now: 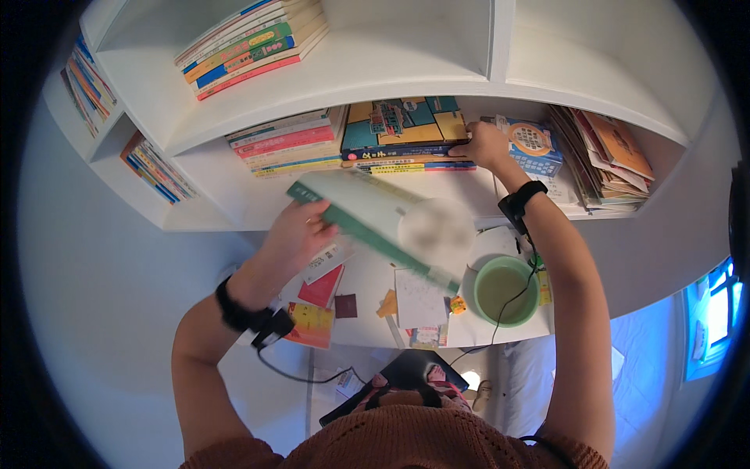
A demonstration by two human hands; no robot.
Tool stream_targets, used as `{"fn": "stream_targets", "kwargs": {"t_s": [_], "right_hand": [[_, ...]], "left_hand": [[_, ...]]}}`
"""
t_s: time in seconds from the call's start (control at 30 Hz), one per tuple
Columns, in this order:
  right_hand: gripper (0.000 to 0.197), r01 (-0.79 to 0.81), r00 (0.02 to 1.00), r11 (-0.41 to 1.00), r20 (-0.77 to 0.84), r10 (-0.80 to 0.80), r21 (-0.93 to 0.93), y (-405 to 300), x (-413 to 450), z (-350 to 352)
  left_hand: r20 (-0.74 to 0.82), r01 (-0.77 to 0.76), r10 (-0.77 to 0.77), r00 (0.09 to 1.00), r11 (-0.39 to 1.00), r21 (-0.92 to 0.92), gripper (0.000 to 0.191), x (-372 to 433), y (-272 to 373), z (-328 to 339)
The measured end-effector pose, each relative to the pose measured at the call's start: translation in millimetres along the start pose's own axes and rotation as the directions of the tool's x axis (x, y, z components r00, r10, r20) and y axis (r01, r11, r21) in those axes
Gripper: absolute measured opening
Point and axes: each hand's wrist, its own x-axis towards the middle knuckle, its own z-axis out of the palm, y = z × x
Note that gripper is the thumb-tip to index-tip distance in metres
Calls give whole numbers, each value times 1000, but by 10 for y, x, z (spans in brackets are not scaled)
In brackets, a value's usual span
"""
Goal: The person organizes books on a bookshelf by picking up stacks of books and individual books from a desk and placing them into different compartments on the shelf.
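Note:
My left hand (302,234) grips a white-covered book (363,205) with a green spine by one end, holding it tilted above the desk; motion blurs the book. A blurred, round whitish thing (436,231) overlaps its right part, and I cannot tell what it is. On the low shelf, my right hand (489,143) has its thumb on the spine and its fingers at the right end of a dark blue book (404,132) with a yellow and teal cover. That book lies on top of several others (410,166).
A green basin (507,291) of cloudy liquid stands at the desk's right, a cable crossing over it. Papers (420,298), a red booklet (321,286) and a small maroon booklet (345,305) lie on the desk. A blue box (534,146) and leaning folders (609,152) fill the shelf's right.

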Motion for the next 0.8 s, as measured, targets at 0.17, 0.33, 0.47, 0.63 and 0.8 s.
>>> {"fn": "stream_targets", "kwargs": {"t_s": [0.17,0.33,0.47,0.63,0.8], "right_hand": [[64,255,964,956,-119,-239,147,132,123,146],[70,527,846,842,21,-533,117,22,323,88],[75,450,851,876,214,-480,175,104,435,64],[75,473,833,851,201,-516,226,106,393,78],[71,654,755,743,65,-652,-143,6,220,146]], "left_hand": [[52,-123,114,992,962,245,30,-466,301,-182],[68,-337,335,940,941,21,28,-496,317,-451],[141,-394,401,905,916,-74,31,-453,347,-480],[186,-421,447,875,892,-167,36,-415,246,-498],[258,-368,419,870,902,-225,34,-395,77,-248]]}}
